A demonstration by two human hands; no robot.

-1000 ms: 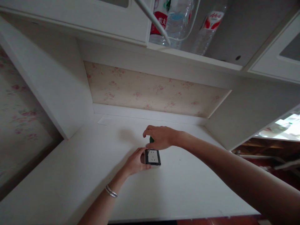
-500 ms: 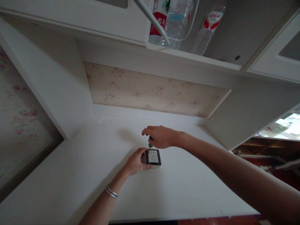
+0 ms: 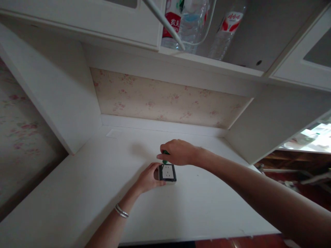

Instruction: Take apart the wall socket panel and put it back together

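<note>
So, closest to me on the head cam is a shiny silver bracelet (image 3: 121, 210) on the left wrist, smooth and rounded, looks like metal. Just past it, my left hand (image 3: 148, 179) has the socket box (image 3: 168, 173) pinched from its left side, thumb at the near edge, fingers at the far corner. The box sits on the smooth white surface (image 3: 214, 203), around the middle. Squarish, pale body, dark frame around a flat white five-slot plate. I'd guess light, stiff plastic: no give, a bit slick, might skid or twist, and the thin frame could crack if forced. Best hold is low on the solid side walls, away from the frame.

My right hand (image 3: 179, 152) is curled around a green-handled tool (image 3: 164, 161), probably a screwdriver, over the box's far left corner. The handle looks like hard plastic; can't tell if the tip touches.

Farther back there's a thin pale rectangle (image 3: 114, 133), paper or film, lying flat, then floral wallpaper (image 3: 160, 100) behind. Up top, clear, crinkly plastic bottles (image 3: 191, 29) stand in an open cabinet, with a smooth white tube (image 3: 165, 22) slanting in front.
</note>
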